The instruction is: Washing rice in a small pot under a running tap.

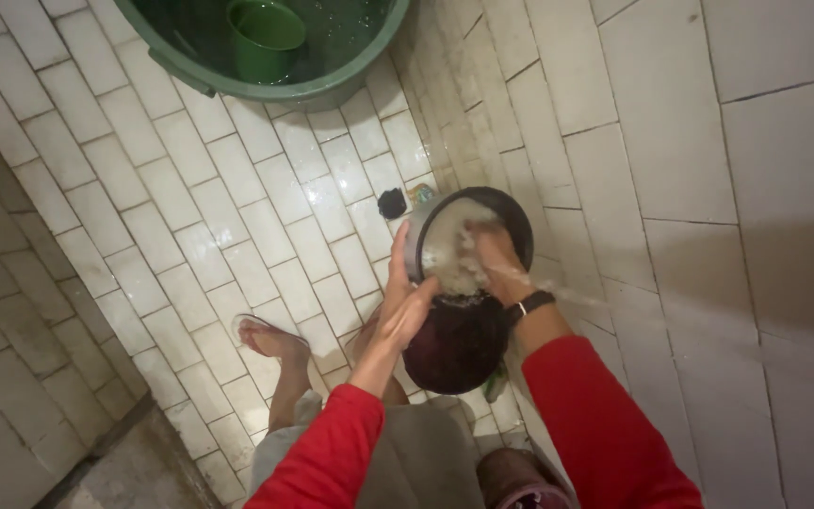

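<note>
A dark round pot (518,221) holding wet white rice (452,253) is tilted over a wet white-tiled floor. My left hand (402,302) grips the pot's near rim and side. My right hand (499,259) reaches inside the pot, fingers in the rice. A black band sits on my right wrist. Both arms wear red sleeves. Below the pot sits a dark round bowl-like thing (456,344), partly covered by my hands.
A large green tub (332,85) of water with a green scoop (266,38) floating in it stands at the top. A small dark floor drain (391,203) lies near the tiled wall (671,141). My foot in a sandal (270,337) rests on the floor.
</note>
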